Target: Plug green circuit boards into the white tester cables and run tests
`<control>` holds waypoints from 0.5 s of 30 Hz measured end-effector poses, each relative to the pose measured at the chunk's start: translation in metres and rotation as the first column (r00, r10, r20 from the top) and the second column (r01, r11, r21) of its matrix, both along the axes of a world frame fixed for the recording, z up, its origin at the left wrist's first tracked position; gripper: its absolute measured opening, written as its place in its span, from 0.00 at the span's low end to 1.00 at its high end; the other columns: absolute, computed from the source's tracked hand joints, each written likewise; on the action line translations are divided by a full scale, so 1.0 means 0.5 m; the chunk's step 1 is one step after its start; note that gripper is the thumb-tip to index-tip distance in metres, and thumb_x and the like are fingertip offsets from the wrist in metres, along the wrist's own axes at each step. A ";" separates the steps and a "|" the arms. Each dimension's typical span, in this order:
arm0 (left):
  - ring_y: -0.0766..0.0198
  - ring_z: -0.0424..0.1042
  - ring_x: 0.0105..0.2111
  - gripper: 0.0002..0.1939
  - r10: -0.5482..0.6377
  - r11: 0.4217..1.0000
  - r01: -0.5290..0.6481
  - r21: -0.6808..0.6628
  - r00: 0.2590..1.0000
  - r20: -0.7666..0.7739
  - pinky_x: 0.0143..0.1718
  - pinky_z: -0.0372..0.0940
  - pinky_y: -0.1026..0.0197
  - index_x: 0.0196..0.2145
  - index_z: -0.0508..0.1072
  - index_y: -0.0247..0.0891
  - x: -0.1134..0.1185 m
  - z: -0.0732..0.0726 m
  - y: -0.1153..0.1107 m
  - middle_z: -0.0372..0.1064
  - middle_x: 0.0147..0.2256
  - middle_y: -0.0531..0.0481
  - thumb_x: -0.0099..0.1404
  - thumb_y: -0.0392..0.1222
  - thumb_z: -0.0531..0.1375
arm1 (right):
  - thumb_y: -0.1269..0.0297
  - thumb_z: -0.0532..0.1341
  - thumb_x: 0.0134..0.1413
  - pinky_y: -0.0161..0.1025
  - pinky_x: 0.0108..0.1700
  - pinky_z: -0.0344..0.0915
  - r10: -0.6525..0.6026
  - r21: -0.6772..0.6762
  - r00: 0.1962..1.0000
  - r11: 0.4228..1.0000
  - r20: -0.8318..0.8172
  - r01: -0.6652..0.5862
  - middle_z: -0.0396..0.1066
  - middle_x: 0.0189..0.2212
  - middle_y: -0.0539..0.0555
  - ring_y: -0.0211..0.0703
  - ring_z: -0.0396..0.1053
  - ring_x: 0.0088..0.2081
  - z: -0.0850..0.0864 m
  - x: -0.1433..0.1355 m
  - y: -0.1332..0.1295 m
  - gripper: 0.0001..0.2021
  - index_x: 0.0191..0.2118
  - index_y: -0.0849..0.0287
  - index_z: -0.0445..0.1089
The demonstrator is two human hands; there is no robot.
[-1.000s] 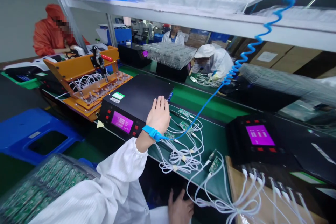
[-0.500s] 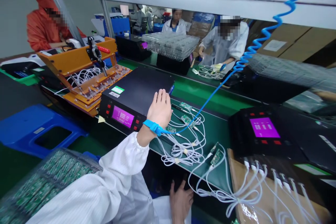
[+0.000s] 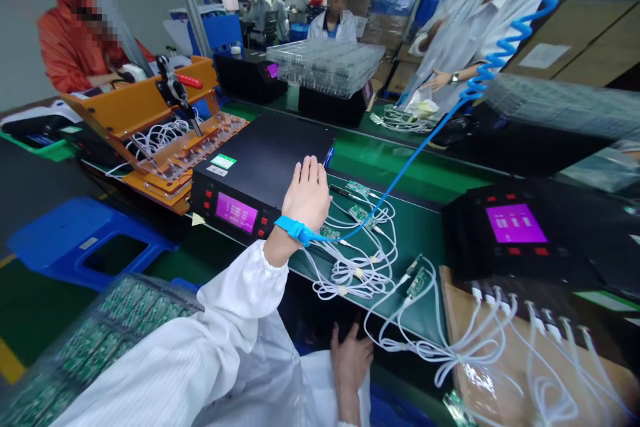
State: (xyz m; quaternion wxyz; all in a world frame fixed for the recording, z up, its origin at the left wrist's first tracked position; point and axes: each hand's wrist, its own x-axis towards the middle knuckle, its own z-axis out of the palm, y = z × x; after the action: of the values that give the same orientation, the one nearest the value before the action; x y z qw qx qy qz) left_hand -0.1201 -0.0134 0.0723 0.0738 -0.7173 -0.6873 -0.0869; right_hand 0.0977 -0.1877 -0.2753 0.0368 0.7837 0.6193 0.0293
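My left hand (image 3: 306, 197), wearing a blue wrist strap (image 3: 296, 229), lies flat with its fingers stretched out at the right edge of a black tester box (image 3: 265, 153) with a purple screen. It holds nothing. Beside it are several green circuit boards (image 3: 361, 215) wired to coiled white cables (image 3: 350, 275) on the green bench top. Low down by my lap is my right hand (image 3: 351, 357), its fingers spread and nothing seen in them. A blue pen (image 3: 329, 157) sits just past my left fingertips.
An orange clamp fixture (image 3: 175, 133) stands at left. Another black tester (image 3: 520, 227) is at right, above cables on a brown board (image 3: 465, 333). Boards in a clear tray (image 3: 95, 340) lie lower left near a blue stool (image 3: 60, 240). A coiled blue cord (image 3: 430, 137) crosses the bench.
The view has shifted slightly. My hands keep nearly the same poses. Across the bench, a co-worker in white has straightened up, and their head has left the view.
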 end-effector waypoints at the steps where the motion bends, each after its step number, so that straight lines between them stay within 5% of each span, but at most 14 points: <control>1: 0.40 0.42 0.74 0.38 -0.001 1.000 0.001 0.004 1.000 0.003 0.74 0.42 0.42 0.70 0.51 0.14 -0.001 -0.001 0.000 0.43 0.72 0.22 0.73 0.44 0.53 | 0.47 0.52 0.69 0.51 0.50 0.66 -0.008 -0.003 1.000 1.000 -0.001 0.008 0.68 0.52 0.80 0.68 0.73 0.50 0.002 -0.001 0.000 0.34 0.67 0.72 0.64; 15: 0.39 0.42 0.74 0.38 0.000 1.000 0.000 -0.013 1.000 0.004 0.74 0.41 0.43 0.70 0.50 0.12 0.000 0.003 -0.001 0.43 0.73 0.22 0.73 0.44 0.54 | 0.47 0.52 0.70 0.51 0.49 0.65 -0.030 0.006 1.000 1.000 -0.003 0.030 0.68 0.51 0.81 0.68 0.73 0.49 0.014 0.003 -0.001 0.35 0.69 0.71 0.61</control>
State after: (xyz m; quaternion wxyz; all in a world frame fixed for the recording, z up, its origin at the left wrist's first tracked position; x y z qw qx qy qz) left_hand -0.1200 -0.0141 0.0736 0.0679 -0.7176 -0.6880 -0.0840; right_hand 0.0992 -0.1884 -0.2685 0.0340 0.7930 0.6075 0.0298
